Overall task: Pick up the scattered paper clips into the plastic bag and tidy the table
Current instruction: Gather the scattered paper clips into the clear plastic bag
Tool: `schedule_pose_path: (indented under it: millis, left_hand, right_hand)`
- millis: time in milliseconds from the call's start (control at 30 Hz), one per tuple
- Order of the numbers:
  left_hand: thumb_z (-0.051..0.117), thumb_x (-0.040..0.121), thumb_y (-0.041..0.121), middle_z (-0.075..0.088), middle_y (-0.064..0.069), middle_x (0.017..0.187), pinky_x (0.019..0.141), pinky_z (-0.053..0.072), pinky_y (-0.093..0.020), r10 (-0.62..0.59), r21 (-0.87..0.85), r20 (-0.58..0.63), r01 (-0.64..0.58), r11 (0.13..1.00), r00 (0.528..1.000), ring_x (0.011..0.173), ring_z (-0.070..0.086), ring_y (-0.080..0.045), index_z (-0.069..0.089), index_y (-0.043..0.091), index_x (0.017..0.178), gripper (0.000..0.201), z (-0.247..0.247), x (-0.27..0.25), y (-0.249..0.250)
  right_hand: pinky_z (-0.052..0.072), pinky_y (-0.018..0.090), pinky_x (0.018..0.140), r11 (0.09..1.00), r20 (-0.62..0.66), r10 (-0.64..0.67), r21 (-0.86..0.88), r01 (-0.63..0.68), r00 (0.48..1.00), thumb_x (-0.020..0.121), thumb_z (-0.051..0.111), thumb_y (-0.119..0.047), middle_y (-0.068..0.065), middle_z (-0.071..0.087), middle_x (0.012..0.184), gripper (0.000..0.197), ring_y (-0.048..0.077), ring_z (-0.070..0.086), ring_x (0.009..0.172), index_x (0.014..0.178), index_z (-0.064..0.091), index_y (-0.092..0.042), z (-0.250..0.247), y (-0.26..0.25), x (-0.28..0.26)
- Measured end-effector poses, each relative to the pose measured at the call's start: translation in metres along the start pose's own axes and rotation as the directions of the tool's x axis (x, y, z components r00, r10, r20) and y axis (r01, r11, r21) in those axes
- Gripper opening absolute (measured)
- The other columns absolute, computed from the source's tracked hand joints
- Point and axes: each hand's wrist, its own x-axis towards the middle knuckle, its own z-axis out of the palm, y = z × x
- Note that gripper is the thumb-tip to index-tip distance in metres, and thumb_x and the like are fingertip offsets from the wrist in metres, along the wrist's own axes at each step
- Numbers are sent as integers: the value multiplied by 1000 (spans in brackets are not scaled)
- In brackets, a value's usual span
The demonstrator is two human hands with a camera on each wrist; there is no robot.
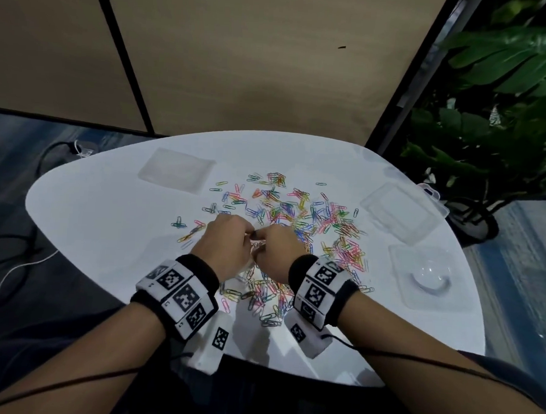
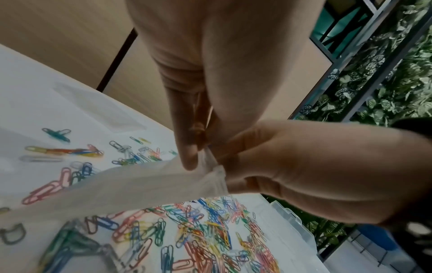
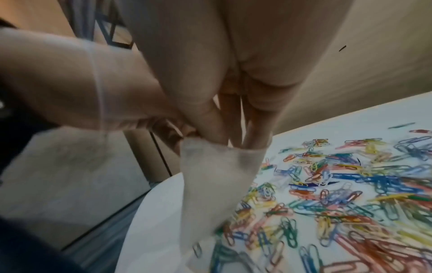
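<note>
Left of the hands [image 1: 250,246] the desk [image 1: 100,216] is bare, so there is room to pass. Paper clips [image 1: 296,211] cover the desk in front, to the right, and under the wrists. Clear boxes [image 1: 398,213] sit far right, one clear lid [image 1: 175,170] far front-left.

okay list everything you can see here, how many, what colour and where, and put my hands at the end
paper clips: too many to count, mixed colours, scattered over the table's middle and near edge
plastic bag: one, clear, held above the clips
table: one, white
clear plastic trays: three, one far left, two right
storage box: one, clear, at the far right edge
plants: green, right of the table
cables: black and white, floor left
left hand: pinches the bag's top
right hand: pinches the bag's top
</note>
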Motion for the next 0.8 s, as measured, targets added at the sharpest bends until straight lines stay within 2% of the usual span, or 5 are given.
schedule_pose_path:
  millis: [267, 400, 533, 700, 800]
  left_hand:
    - [53, 93, 12, 69, -15, 119, 98, 53, -40, -55, 14, -45, 56, 998, 997, 108, 66, -31, 70, 11, 122, 34, -11, 1, -6]
    - [54, 92, 11, 73, -17, 106, 99, 53, -39, -74, -28, -4, 74, 997, 997, 99, 70, -30, 71, 10, 118, 31, -14, -1, -6]
    - [57, 89, 16, 73, -17, 103, 94, 55, -41, -95, -6, 51, 96, 995, 994, 96, 70, -30, 73, 15, 112, 29, -10, -4, -5]
    - [59, 86, 19, 73, -12, 103, 89, 58, -41, -107, 31, 55, 105, 994, 993, 85, 72, -30, 74, 16, 110, 28, -7, -5, -4]
    - [58, 87, 17, 74, -11, 98, 89, 58, -39, -114, 20, 54, 113, 993, 992, 83, 71, -29, 75, 14, 106, 25, -7, -5, -8]
  right_hand:
    - [53, 19, 81, 998, -92, 4, -62, -10, 996, 91, 63, -13, -2, 72, 100, 19, 5, 65, 81, 106, 74, -18, -66, 54, -13]
    - [42, 35, 105, 858, 6, 322, -424, -290, 947, 89, 66, -30, 10, 49, 143, 59, 25, 50, 127, 142, 43, -17, -63, 133, -24]
    - [40, 44, 109, 808, 101, 483, -434, -398, 870, 81, 70, -51, 17, 26, 154, 100, 33, 43, 134, 153, 11, -13, -26, 179, -43]
    - [32, 50, 114, 848, 56, 413, -388, -361, 909, 80, 72, -49, 20, 6, 159, 111, 41, 21, 144, 155, -3, -16, 22, 163, -50]
    - [39, 48, 109, 833, 33, 348, -470, -293, 937, 90, 63, -30, 22, 14, 156, 84, 42, 28, 139, 153, 8, -19, 36, 150, -51]
